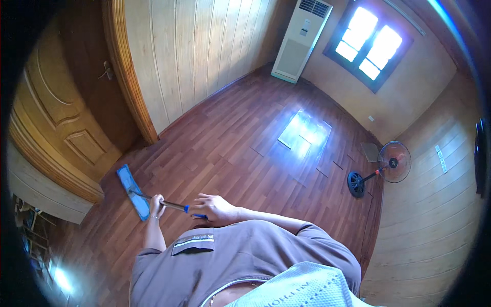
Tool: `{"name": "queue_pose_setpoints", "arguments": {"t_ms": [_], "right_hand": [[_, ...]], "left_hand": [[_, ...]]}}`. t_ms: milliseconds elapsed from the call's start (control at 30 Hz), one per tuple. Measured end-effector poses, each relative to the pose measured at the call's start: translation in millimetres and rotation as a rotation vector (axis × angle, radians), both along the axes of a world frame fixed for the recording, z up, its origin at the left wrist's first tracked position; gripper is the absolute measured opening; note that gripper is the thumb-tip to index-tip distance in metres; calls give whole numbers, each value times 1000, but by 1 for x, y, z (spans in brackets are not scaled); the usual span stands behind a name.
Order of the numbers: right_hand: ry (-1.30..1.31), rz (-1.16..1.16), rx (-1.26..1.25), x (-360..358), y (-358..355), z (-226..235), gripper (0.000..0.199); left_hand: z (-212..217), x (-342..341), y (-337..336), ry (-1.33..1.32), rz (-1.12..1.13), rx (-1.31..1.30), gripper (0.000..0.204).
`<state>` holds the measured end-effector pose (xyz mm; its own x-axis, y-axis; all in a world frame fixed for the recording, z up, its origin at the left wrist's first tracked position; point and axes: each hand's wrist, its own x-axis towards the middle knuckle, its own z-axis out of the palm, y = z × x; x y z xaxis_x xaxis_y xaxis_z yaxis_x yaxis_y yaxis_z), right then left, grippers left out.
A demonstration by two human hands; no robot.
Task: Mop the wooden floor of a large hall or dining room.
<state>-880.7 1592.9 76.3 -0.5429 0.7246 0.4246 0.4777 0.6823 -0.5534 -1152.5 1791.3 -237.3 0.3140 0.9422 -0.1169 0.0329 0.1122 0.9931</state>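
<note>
A flat mop with a long blue head point(133, 192) lies on the wooden floor to my left, near the doorway. Its thin metal pole point(175, 205) slants from the head toward my chest and ends in a blue grip. My left hand point(157, 203) is wrapped round the pole lower down, nearer the mop head. Close to my chest, my right hand point(210, 207) is closed on the pole's top end at the blue grip. That hand partly covers the grip.
Left of me is a wooden door point(66, 117) in a thick frame. A standing fan point(394, 161) is by the right wall. At the far end are a tall white air conditioner point(299, 43) and a bright window point(369, 43). A shelf point(36, 225) stands at lower left.
</note>
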Motion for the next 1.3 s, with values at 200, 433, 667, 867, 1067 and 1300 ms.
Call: {"name": "queue_pose_setpoints", "arguments": {"t_ms": [200,433,667,867,1067,1300], "right_hand": [[-22,2,-117,-38,21,-16,21],[-167,210,-316,-76,31,-21,20],[-23,338,-309,-71,24,-34,20],[-47,436,-409,-34,5,-16,21],[-16,289,-380,25,-17,18,19],[63,16,-224,102,-52,39,12]], "left_hand": [[6,-71,-39,682,136,705,14],[-10,-141,-80,829,233,542,13],[-21,-147,-141,920,359,392,20],[-52,-129,-220,834,580,355,32],[-22,-64,-249,710,508,259,35],[13,38,-239,664,370,355,32]]}}
